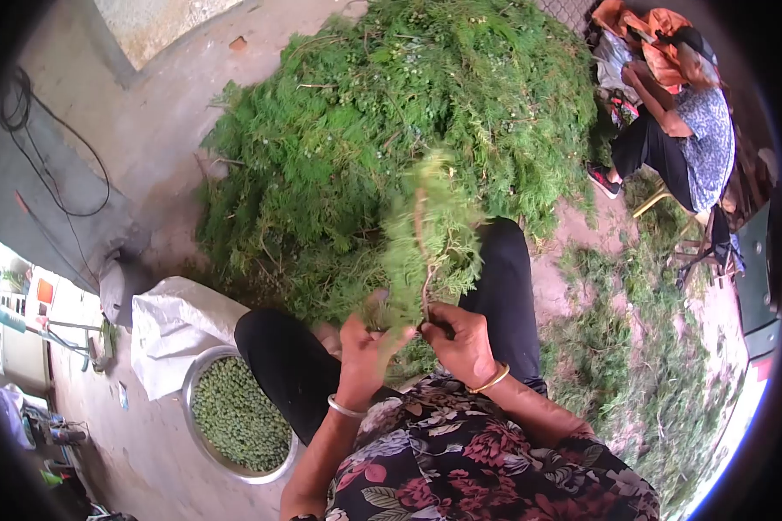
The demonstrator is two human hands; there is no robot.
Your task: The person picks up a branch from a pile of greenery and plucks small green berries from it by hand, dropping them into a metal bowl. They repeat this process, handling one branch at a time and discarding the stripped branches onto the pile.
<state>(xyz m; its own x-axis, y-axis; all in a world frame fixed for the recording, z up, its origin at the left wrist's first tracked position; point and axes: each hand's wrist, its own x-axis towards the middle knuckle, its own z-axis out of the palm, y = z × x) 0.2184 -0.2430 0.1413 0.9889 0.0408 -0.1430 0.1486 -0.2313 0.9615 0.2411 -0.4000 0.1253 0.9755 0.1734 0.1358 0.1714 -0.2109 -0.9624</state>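
Greenery heap crowds the ground ahead (bowl of pods by the knee). The right hand pinches the sprig at its stem, and the left hand curls round its lower leaves.

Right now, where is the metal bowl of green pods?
Head view, lower left: the metal bowl sits on the ground by the person's left leg, below the white sack.

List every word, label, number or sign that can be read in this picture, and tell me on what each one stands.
No text can be read anywhere in the picture.
white sack: no print shows.
metal bowl: no mark shows.
orange and white panel at the left edge: too blurred to tell whether it carries writing.
sprig held in the right hand: no tag or label.
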